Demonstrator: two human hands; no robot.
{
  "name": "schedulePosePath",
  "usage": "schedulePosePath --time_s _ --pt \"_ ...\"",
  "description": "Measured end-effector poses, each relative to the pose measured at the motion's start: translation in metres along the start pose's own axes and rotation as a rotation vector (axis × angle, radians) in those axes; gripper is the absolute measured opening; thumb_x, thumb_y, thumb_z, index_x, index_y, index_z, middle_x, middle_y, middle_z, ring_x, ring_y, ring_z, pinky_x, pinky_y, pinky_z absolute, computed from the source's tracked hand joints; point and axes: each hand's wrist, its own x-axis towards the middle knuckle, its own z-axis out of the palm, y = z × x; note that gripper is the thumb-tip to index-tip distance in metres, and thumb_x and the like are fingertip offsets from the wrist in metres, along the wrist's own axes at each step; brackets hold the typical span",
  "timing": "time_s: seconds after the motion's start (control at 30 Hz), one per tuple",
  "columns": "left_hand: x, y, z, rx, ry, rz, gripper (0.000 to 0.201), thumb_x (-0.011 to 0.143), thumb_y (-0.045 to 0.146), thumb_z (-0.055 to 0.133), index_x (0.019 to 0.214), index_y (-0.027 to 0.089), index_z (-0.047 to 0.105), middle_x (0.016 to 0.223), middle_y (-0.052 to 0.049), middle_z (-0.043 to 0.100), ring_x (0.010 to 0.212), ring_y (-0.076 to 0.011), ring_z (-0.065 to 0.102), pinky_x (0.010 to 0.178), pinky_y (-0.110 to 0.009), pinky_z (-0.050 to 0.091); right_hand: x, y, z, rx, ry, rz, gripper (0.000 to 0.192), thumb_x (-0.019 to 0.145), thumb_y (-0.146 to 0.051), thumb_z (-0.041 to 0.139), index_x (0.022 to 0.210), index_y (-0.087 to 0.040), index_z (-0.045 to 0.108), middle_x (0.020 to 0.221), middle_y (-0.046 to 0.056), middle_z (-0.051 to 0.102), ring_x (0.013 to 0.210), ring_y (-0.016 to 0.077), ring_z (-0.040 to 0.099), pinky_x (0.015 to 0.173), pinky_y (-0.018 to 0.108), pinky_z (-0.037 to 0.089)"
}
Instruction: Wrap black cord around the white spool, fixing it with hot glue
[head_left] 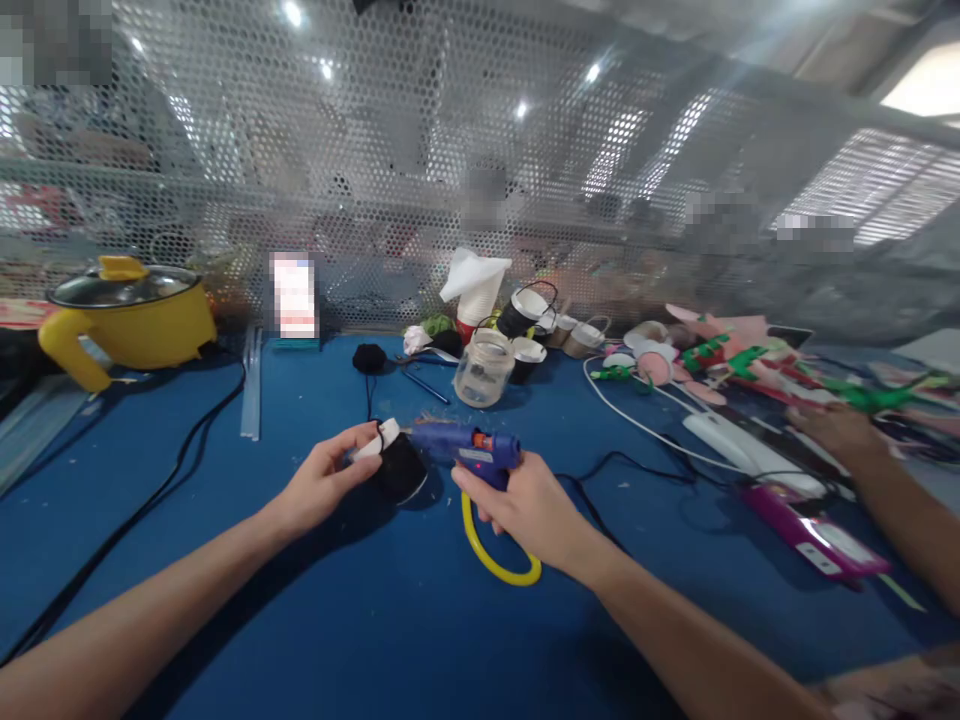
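My left hand [322, 480] holds a small black paper cup [401, 468] with a white inside, tipped on its side just above the blue table [360, 620]. My right hand [525, 505] grips a blue hot glue gun [469, 448] with a yellow stand loop [495, 555]; its nozzle points left and touches the cup near the rim. A red light glows on the gun's body. Both hands meet in the middle of the table.
A yellow electric pot [127, 320] stands far left, its black cord [150, 490] running forward. A glass jar [484, 368], several black cups [525, 310] and glue sticks [251, 385] sit behind. Another person's hand [840, 430] rests right, among pink and green craft pieces [720, 355].
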Motion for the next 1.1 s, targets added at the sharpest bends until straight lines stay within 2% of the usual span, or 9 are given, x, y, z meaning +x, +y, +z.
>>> schedulePosePath --time_s 0.23,0.43,0.67,0.8,0.97,1.1 --pt "-0.002 0.000 0.001 0.006 -0.025 0.026 0.023 0.072 0.038 0.056 0.073 0.016 0.053 0.123 -0.016 0.047 0.123 -0.0277 0.032 0.102 -0.042 0.019 -0.004 0.003 0.006 -0.075 0.063 0.139 0.027 0.071 -0.042 0.051 0.060 -0.017 0.052 0.037 -0.002 0.047 0.035 0.0121 0.048 0.039 0.023 0.042" --pt "-0.001 0.000 0.001 0.020 -0.022 0.022 0.023 0.074 0.039 0.055 0.066 0.018 0.049 0.125 -0.015 0.046 0.123 -0.0279 0.031 0.102 -0.044 0.021 -0.006 0.003 0.007 -0.124 0.072 0.101 0.024 0.069 -0.039 0.053 0.059 -0.017 0.054 0.043 0.000 0.053 0.042 0.0141 0.053 0.041 0.023 0.043" --pt "-0.001 0.002 0.002 0.054 -0.016 0.037 0.024 0.074 0.040 0.054 0.065 0.018 0.048 0.121 -0.014 0.051 0.124 -0.0279 0.030 0.102 -0.044 0.020 -0.007 0.002 0.010 -0.169 0.132 -0.066 0.015 0.069 -0.030 0.054 0.066 -0.017 0.058 0.055 0.001 0.060 0.047 0.0138 0.056 0.049 0.023 0.046" --pt "-0.001 0.003 0.002 0.057 -0.007 0.025 0.027 0.073 0.043 0.054 0.065 0.018 0.048 0.120 -0.014 0.051 0.123 -0.0289 0.032 0.102 -0.045 0.021 -0.009 0.005 0.015 -0.170 0.150 -0.092 0.014 0.071 -0.030 0.054 0.073 -0.016 0.058 0.060 0.001 0.061 0.052 0.0142 0.058 0.052 0.022 0.047" --pt "-0.001 0.004 0.002 0.073 -0.003 0.029 0.027 0.073 0.043 0.054 0.066 0.018 0.048 0.120 -0.014 0.052 0.124 -0.0290 0.031 0.101 -0.045 0.021 -0.009 0.007 0.015 -0.197 0.167 -0.139 0.012 0.071 -0.028 0.054 0.070 -0.017 0.057 0.060 0.001 0.061 0.053 0.0140 0.058 0.054 0.022 0.046" --pt "-0.001 0.003 0.002 0.073 -0.009 0.041 0.024 0.073 0.040 0.054 0.066 0.018 0.047 0.120 -0.015 0.051 0.123 -0.0285 0.033 0.101 -0.044 0.022 -0.008 0.005 0.013 -0.216 0.157 -0.113 0.013 0.072 -0.030 0.054 0.071 -0.017 0.058 0.059 0.001 0.061 0.053 0.0145 0.058 0.054 0.023 0.046"
